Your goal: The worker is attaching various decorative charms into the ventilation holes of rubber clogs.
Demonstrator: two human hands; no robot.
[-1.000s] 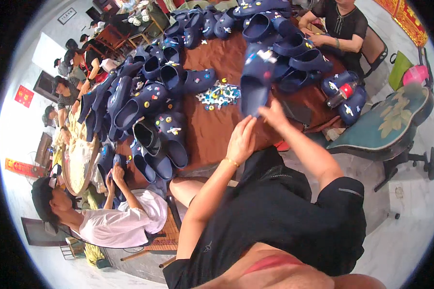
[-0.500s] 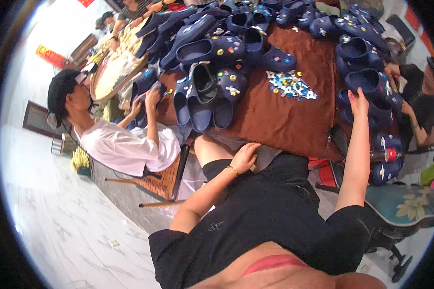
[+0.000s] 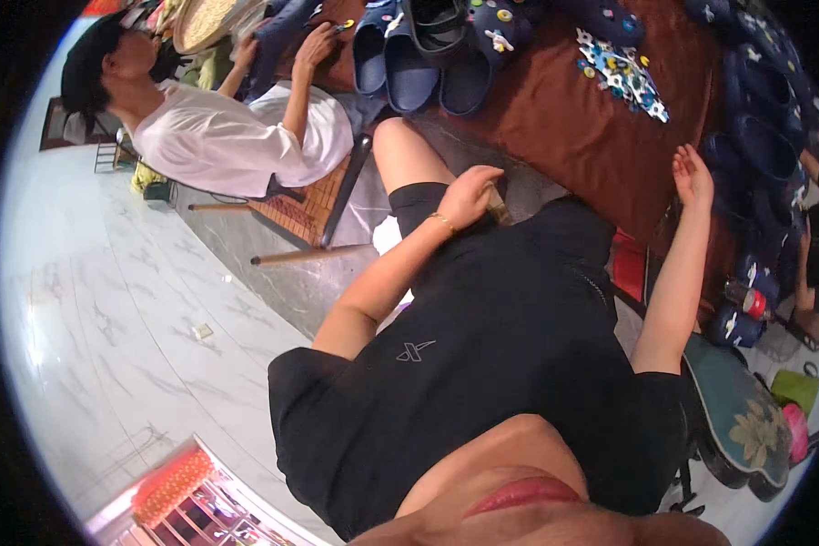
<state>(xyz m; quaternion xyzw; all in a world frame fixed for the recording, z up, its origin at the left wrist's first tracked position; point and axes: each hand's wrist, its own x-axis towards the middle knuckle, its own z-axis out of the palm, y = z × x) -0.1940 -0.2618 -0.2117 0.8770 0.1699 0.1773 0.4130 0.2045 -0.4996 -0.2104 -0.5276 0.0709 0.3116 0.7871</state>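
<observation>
My left hand (image 3: 471,196) rests on my thigh near the table's front edge, its fingers lying loosely with nothing visible in them. A small yellowish object (image 3: 499,207) shows beside its fingertips; what it is I cannot make out. To the right, my right hand (image 3: 693,177) is raised over the edge of the brown cloth (image 3: 546,123), fingers apart and holding nothing. Dark blue clogs (image 3: 763,146) are piled just right of it. On the cloth lies a heap of white, blue and yellow shoe charms (image 3: 623,77). More blue clogs (image 3: 411,77), some with charms fitted, stand at the back centre.
At the left, a person in a white shirt (image 3: 232,136) sits on a wooden chair (image 3: 305,205), hands near a clog and charms. Another person's arm (image 3: 805,264) shows at the far right. A bottle (image 3: 746,296) and a green padded chair (image 3: 737,409) are at the right.
The view has tipped downward, so the far clogs have left the picture. My right hand has come away from the clogs on the right, toward me. My left hand stays on my thigh.
</observation>
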